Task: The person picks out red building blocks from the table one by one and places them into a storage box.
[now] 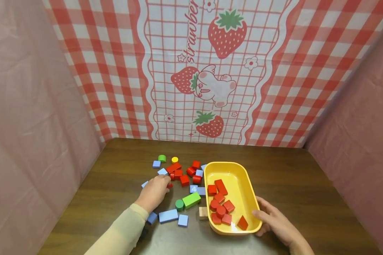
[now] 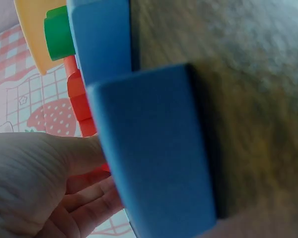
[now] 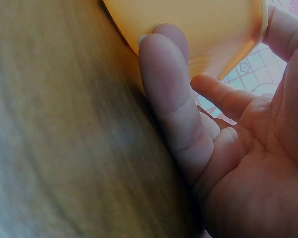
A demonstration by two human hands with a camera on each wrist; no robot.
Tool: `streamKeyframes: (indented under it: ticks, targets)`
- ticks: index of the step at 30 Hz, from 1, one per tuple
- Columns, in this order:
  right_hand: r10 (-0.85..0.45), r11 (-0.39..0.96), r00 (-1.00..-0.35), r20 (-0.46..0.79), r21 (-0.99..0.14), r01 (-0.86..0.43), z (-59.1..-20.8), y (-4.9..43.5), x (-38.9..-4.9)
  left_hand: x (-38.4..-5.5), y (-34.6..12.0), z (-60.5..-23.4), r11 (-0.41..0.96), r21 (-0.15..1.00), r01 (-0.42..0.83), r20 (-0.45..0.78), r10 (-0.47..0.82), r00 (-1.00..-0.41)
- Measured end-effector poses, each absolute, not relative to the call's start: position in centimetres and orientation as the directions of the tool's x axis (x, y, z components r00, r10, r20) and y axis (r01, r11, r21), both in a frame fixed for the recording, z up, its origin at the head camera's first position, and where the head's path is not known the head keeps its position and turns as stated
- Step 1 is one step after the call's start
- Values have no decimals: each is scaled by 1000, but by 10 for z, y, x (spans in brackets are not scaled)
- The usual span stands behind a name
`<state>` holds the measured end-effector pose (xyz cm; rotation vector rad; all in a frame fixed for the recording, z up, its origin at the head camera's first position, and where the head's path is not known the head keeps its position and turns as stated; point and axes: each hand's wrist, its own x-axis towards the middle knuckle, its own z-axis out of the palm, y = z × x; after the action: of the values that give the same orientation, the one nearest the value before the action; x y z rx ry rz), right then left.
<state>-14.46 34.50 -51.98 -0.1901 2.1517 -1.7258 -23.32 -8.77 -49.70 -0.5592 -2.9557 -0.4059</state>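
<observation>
My left hand (image 1: pixel 154 193) reaches in among the scattered blocks, fingers pointing down. Between its thumb and fingers is a small red block (image 1: pixel 170 185), mostly covered by the fingers; the left wrist view shows a bit of its red beside the thumb. At the right, my right hand (image 1: pixel 276 221) grips the near right corner of a yellow plastic tray (image 1: pixel 250 187), thumb over the rim and fingers against the outside. Several red blocks (image 1: pixel 229 206) of different shapes lie inside the tray, mostly along its left side.
Several red blocks (image 1: pixel 184 181) and blue blocks (image 1: pixel 168 216) lie left of the tray. Among them are a green block (image 1: pixel 191 200), a green cylinder (image 1: pixel 179 204) and a yellow piece (image 1: pixel 175 160). A plain wooden block (image 1: pixel 203 213) sits beside the tray's left wall. A checked cloth (image 1: pixel 210 71) hangs behind.
</observation>
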Motion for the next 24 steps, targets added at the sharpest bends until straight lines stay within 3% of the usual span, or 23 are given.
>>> streamKeyframes:
  ticks: [6,16,24]
  targets:
    - [-325,240,-921,-215,-961,140,-519,344,-145,-234,-90,-498,872,306,383,172,345,-923]
    - [-312,250,-925,-217,-958,140,-518,342,-144,-234,-88,-495,862,323,390,166,354,-920]
    - [-312,251,-924,-221,-957,145,-518,343,-144,-220,-65,-478,755,402,518,270,443,-855]
